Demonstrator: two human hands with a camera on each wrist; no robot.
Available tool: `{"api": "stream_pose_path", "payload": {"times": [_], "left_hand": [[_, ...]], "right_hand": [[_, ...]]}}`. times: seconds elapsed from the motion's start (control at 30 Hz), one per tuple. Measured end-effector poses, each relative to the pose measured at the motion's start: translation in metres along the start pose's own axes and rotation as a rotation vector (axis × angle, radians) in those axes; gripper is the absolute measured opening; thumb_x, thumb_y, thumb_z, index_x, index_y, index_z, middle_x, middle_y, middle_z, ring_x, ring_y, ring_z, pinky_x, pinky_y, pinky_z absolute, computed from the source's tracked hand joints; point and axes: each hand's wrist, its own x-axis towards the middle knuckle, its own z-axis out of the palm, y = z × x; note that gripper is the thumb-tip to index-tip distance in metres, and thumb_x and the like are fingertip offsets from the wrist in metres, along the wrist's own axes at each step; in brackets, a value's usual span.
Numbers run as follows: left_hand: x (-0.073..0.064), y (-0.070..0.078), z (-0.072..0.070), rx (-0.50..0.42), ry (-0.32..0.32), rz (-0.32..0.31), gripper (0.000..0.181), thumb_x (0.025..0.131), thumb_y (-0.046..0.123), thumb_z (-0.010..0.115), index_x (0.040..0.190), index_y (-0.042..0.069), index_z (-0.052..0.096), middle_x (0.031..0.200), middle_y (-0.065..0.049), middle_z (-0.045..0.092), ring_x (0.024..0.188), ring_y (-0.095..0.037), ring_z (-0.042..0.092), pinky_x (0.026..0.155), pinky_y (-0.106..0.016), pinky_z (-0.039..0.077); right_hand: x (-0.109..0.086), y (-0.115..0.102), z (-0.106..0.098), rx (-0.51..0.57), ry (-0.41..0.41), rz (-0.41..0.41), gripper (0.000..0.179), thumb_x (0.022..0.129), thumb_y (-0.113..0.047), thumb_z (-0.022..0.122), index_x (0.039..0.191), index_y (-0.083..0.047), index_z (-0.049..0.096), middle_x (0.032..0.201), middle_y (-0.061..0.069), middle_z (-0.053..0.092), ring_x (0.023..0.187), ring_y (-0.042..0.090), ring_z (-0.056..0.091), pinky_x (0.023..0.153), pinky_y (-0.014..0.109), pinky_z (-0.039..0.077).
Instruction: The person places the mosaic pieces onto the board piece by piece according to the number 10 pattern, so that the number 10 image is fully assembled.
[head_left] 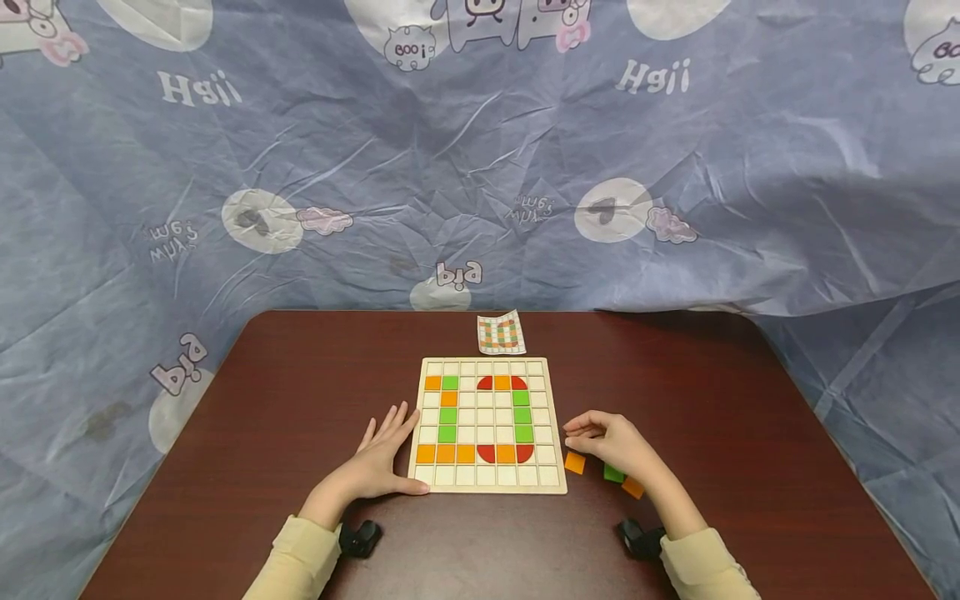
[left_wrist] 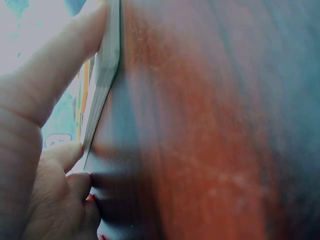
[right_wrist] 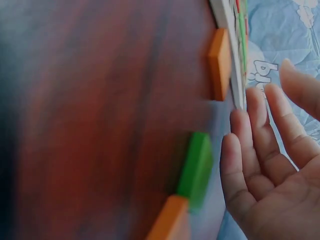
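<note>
A pale wooden grid board (head_left: 486, 476) lies on the table with orange, green and red tiles in some of its squares. My left hand (head_left: 371, 468) rests against the board's left side, fingers spread, with the thumb at the near left corner. To the right of the board hovers my right hand (head_left: 617, 440), its fingers extended and the thumb apart from them in the right wrist view, holding nothing. Close below it lies a loose orange tile (head_left: 575, 462) beside the board's edge. A green tile (head_left: 613, 473) and another orange tile (head_left: 633, 487) lie partly under the right wrist.
A small printed card (head_left: 501, 335) with a coloured grid pattern, one corner curled up, lies just behind the board. The dark red-brown table (head_left: 315, 375) ends at a hanging blue-grey cloth (head_left: 465, 158) with cartoon prints. Both wrists wear black camera mounts.
</note>
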Motion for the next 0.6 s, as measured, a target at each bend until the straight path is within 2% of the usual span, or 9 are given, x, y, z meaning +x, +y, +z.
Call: {"api": "stream_pose_path", "payload": {"times": [0.27, 0.43, 0.6], "left_hand": [[-0.001, 0.000, 0.000, -0.015, 0.002, 0.005, 0.118, 0.071, 0.045, 0.087, 0.158, 0.007, 0.017, 0.165, -0.019, 0.002, 0.153, -0.038, -0.001, 0.119, -0.062, -0.005], [-0.001, 0.000, 0.000, -0.009, 0.004, 0.008, 0.118, 0.071, 0.045, 0.087, 0.158, 0.007, 0.017, 0.165, -0.019, 0.002, 0.153, -0.039, -0.001, 0.119, -0.062, -0.005], [-0.001, -0.001, 0.001, -0.006, 0.004, 0.013, 0.118, 0.071, 0.045, 0.087, 0.158, 0.006, 0.017, 0.165, -0.019, 0.002, 0.153, -0.039, -0.001, 0.119, -0.062, -0.005]], "right_hand": [[-0.008, 0.010, -0.001, -0.046, 0.002, -0.004, 0.022, 0.083, -0.016, 0.078, 0.102, -0.005, 0.073, 0.094, 0.004, 0.073, 0.083, 0.014, 0.064, 0.069, 0.022, 0.053], [-0.014, 0.010, 0.000, -0.077, -0.026, -0.019, 0.028, 0.078, -0.016, 0.082, 0.103, -0.007, 0.073, 0.100, 0.003, 0.070, 0.090, 0.015, 0.061, 0.075, 0.023, 0.051], [-0.015, 0.010, 0.003, -0.141, -0.038, -0.044, 0.030, 0.073, -0.014, 0.086, 0.099, -0.009, 0.072, 0.097, 0.001, 0.064, 0.091, 0.015, 0.058, 0.080, 0.026, 0.050]]}}
